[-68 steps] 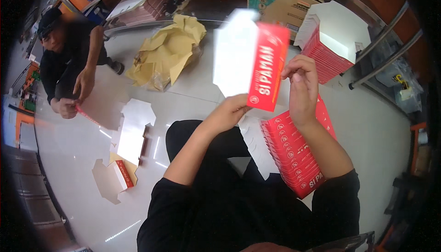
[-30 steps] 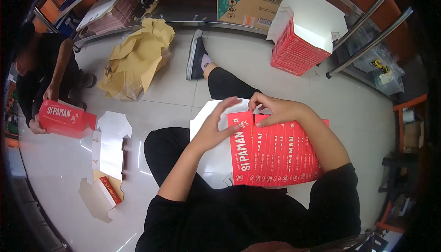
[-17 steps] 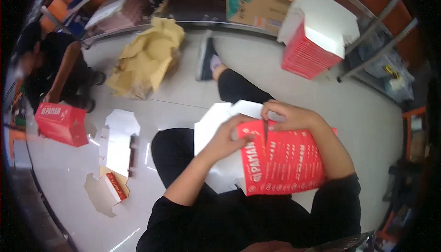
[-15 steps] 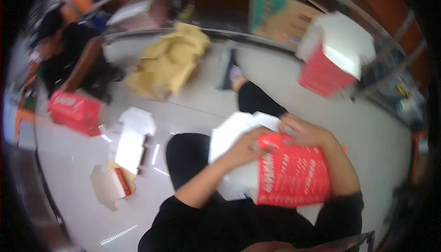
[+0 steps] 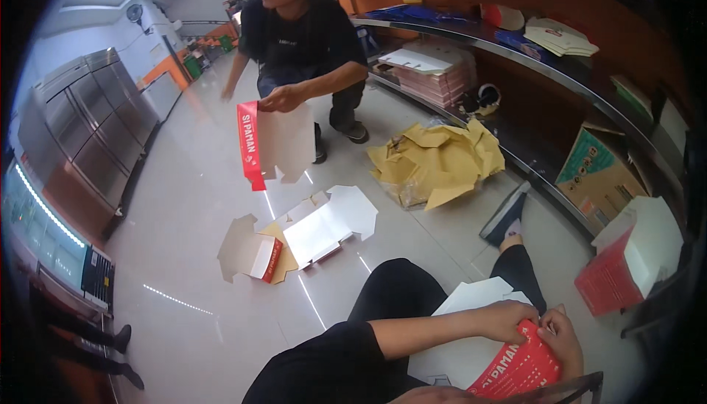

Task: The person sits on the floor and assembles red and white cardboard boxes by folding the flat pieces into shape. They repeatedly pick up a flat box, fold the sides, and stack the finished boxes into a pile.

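Observation:
I sit on the floor with one leg stretched out. My left hand (image 5: 508, 321) and my right hand (image 5: 561, 338) meet at the top edge of a red printed carton (image 5: 519, 369) resting on my lap. Both hands pinch its upper flap. Under the carton lies a white flat carton blank (image 5: 471, 308). Across the floor a crouching person in black (image 5: 302, 36) holds up a red and white carton sheet (image 5: 271, 145) with one hand.
Unfolded white and red carton blanks (image 5: 317, 231) lie on the tiled floor beside crumpled yellow-brown paper (image 5: 438, 161). A stack of red cartons (image 5: 626, 268) and a cardboard box (image 5: 596, 172) stand at right under a shelf. Steel fridges (image 5: 88, 120) line the left.
The view has swung up from my lap toward the room. The carton has sunk low on my lap, both hands still on it. The other person now holds a carton sheet up.

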Motion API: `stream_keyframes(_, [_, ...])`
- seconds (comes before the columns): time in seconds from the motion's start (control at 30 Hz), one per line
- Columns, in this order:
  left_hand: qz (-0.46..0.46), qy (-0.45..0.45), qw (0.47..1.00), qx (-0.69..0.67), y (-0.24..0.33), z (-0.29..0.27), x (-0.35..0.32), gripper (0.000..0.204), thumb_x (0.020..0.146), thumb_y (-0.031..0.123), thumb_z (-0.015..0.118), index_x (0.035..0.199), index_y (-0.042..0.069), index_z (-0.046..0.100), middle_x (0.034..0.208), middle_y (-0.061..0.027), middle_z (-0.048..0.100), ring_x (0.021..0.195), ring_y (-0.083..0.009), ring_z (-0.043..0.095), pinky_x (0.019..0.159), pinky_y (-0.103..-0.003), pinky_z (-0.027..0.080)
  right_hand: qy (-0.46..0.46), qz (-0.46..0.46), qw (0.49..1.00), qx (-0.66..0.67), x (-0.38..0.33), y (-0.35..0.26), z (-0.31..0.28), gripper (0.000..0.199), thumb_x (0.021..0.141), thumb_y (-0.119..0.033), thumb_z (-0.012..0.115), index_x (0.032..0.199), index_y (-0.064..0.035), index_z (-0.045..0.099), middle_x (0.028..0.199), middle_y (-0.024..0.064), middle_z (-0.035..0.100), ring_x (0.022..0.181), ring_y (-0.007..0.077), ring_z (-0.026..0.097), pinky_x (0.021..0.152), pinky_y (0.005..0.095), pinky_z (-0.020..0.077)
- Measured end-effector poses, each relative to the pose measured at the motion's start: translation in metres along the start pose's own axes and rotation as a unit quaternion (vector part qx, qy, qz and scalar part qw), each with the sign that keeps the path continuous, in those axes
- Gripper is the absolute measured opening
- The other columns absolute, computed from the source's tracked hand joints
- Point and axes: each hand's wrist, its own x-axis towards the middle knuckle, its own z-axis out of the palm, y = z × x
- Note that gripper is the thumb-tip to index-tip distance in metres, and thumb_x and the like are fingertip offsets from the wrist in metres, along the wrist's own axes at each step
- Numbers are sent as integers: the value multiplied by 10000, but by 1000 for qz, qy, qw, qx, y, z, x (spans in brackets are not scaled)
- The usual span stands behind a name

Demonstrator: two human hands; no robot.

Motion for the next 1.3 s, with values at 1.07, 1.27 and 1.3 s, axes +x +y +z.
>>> stream_keyframes(1.07, [88,65,994,20,-101,23,12,190,703,129,606,794,-34,571,772,-201,580,749,-340,568,652,-392,428,-78,112,946,293,22,-1,10,290,857,-299,410,771,-42,516,708,23,518,653,124,506,633,243,417])
stream_keyframes(1.27, [83,99,992,16,-102,27,10,206,703,155,625,746,-35,560,687,-209,559,681,-344,564,615,-396,420,-85,113,943,302,38,15,17,293,858,-297,410,782,-39,526,728,30,531,660,126,512,630,246,419])
stream_keyframes(1.3, [102,104,989,33,-115,32,13,202,706,152,620,751,-33,554,690,-201,557,679,-339,559,613,-391,418,-86,110,942,305,41,15,19,293,858,-296,410,784,-38,527,731,31,533,661,126,513,629,246,419])
